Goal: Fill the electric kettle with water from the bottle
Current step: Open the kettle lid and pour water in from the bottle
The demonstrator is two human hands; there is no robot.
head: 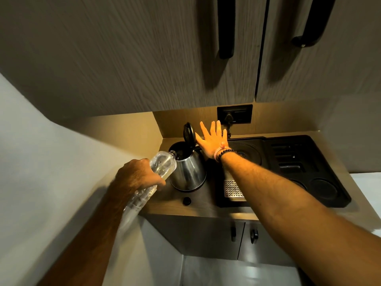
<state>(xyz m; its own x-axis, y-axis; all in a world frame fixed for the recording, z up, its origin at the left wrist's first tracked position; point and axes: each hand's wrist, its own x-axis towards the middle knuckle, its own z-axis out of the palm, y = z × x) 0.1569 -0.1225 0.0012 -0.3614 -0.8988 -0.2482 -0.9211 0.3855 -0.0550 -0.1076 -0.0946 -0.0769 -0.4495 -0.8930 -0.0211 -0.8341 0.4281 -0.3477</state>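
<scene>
A steel electric kettle (188, 171) stands on the wooden counter, its black lid (188, 133) flipped upright. My left hand (137, 176) grips a clear plastic water bottle (162, 164), tilted so that its uncapped mouth rests over the kettle's opening. My right hand (213, 141) hovers just right of the lid with fingers spread, the thumb touching or nearly touching the lid's edge; it holds nothing. The black bottle cap (186, 201) lies on the counter in front of the kettle.
A black tray (321, 166) with a round kettle base, slots and cup recesses fills the counter's right side. A wall socket (234, 114) with a plug sits behind. Overhead cabinets with black handles (226, 27) hang close above. Cabinet doors (233, 234) are below.
</scene>
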